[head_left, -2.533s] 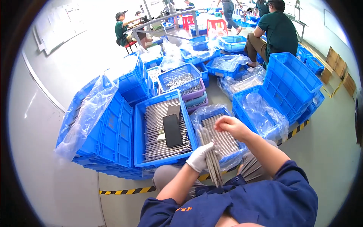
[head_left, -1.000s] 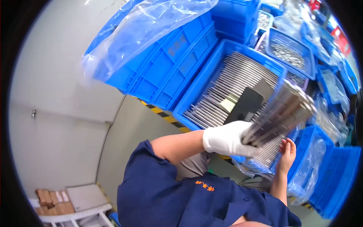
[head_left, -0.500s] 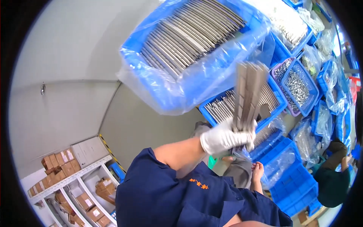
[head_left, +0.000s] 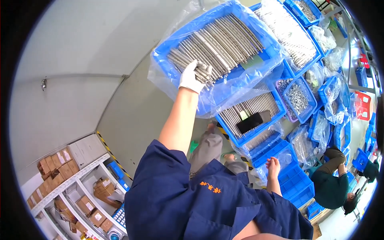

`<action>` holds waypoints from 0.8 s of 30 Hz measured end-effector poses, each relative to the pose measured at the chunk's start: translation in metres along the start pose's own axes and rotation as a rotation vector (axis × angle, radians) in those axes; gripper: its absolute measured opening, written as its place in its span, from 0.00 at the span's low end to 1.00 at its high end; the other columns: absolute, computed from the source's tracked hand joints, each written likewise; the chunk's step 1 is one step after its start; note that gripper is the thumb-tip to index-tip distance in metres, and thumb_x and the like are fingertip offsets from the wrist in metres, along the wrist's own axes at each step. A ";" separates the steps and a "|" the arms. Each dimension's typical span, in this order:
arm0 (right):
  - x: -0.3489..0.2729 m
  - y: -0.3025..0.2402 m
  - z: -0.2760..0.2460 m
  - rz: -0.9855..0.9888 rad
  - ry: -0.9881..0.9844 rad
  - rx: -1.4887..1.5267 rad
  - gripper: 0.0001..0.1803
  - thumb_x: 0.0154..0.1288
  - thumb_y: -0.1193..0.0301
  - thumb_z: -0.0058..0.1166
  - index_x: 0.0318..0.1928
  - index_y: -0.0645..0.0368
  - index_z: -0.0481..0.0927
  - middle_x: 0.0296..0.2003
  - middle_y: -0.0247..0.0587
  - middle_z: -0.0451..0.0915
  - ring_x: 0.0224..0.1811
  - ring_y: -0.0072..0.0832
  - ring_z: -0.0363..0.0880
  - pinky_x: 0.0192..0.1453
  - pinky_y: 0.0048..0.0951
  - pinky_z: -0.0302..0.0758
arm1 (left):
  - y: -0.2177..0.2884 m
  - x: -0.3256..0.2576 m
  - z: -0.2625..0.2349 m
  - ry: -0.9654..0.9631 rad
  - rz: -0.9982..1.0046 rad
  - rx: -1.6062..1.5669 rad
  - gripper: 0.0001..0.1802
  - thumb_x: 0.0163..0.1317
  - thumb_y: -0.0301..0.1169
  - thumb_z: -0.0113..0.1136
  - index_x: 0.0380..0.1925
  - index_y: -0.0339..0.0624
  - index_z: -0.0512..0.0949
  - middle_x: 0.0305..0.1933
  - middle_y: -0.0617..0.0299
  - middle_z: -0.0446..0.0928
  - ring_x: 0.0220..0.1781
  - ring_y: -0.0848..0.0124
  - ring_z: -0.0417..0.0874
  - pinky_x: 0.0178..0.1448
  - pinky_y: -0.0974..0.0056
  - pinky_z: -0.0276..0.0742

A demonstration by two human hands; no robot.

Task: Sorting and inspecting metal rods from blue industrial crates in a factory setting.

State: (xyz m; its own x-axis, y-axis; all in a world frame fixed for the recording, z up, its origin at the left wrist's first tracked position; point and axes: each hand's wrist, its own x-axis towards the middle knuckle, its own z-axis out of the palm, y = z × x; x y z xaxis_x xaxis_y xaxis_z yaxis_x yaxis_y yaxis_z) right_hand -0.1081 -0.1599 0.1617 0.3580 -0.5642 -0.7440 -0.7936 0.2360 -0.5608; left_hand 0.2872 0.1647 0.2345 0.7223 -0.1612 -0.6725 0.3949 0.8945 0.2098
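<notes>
My left hand point(head_left: 192, 78), in a white glove, reaches into a large blue bin point(head_left: 236, 76) lined with clear plastic. Its fingers are closed around a bundle of metal rods point(head_left: 203, 73) at the near left end of a layer of similar rods point(head_left: 218, 44). Part of the bundle is hidden by the glove. Lower right, my bare right hand point(head_left: 273, 167) hangs beside stacked blue crates, fingers loosely bent and somewhat apart, with nothing visible in them. Between the hands stands a smaller blue bin point(head_left: 243, 141) of rods, a flat black phone-like object point(head_left: 249, 123) lying across them.
Baskets of small metal parts point(head_left: 297, 98) and a bin of white pieces point(head_left: 286, 34) stand to the right. Blue crates point(head_left: 295, 186) are stacked near my right hand. Another person point(head_left: 330, 184) bends at far right. Shelves with cardboard boxes point(head_left: 86, 204) stand lower left.
My left hand has moved left and away from me, carrying the bundle from above the smaller bin down into the large lined bin. The black phone-like object now shows fully.
</notes>
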 end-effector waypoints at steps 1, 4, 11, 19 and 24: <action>-0.002 -0.003 0.001 -0.009 -0.005 0.009 0.09 0.63 0.71 0.38 0.39 0.59 0.71 0.28 0.36 0.76 0.22 0.18 0.71 0.24 0.18 0.66 | 0.003 0.007 -0.007 0.043 -0.008 -0.018 0.13 0.60 0.32 0.41 0.20 0.39 0.68 0.20 0.58 0.70 0.25 0.65 0.73 0.39 0.54 0.74; -0.009 -0.011 0.004 0.001 -0.009 0.005 0.10 0.63 0.70 0.38 0.40 0.59 0.71 0.29 0.36 0.76 0.22 0.18 0.71 0.24 0.18 0.67 | 0.015 0.033 -0.037 0.097 0.000 0.082 0.11 0.57 0.30 0.44 0.19 0.36 0.69 0.20 0.54 0.72 0.25 0.61 0.74 0.37 0.52 0.75; -0.029 -0.018 0.007 0.048 -0.043 -0.020 0.10 0.63 0.70 0.38 0.41 0.59 0.70 0.29 0.36 0.76 0.24 0.19 0.71 0.25 0.18 0.67 | 0.021 0.030 -0.025 0.315 0.106 0.264 0.10 0.53 0.26 0.48 0.36 0.36 0.69 0.31 0.54 0.73 0.29 0.59 0.75 0.34 0.54 0.75; -0.029 -0.058 0.034 -0.017 -0.112 0.098 0.10 0.63 0.71 0.39 0.40 0.60 0.72 0.29 0.37 0.77 0.24 0.19 0.71 0.26 0.18 0.68 | 0.013 -0.053 0.008 0.168 0.457 0.779 0.20 0.50 0.24 0.54 0.45 0.38 0.67 0.45 0.60 0.71 0.47 0.67 0.71 0.44 0.67 0.69; -0.026 -0.177 0.078 -0.494 -0.149 -0.011 0.08 0.61 0.75 0.41 0.38 0.64 0.72 0.29 0.38 0.76 0.33 0.22 0.74 0.38 0.20 0.71 | 0.034 -0.032 0.061 -0.541 1.274 2.122 0.19 0.48 0.22 0.52 0.43 0.41 0.71 0.48 0.57 0.70 0.48 0.60 0.72 0.52 0.63 0.68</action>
State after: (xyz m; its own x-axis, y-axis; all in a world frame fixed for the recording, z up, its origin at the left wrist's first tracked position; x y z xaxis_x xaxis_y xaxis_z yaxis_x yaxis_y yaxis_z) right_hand 0.0617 -0.1255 0.2517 0.7571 -0.4873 -0.4352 -0.5169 -0.0393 -0.8552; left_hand 0.3125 0.1754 0.3059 0.8193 -0.4784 0.3160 -0.5733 -0.6793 0.4581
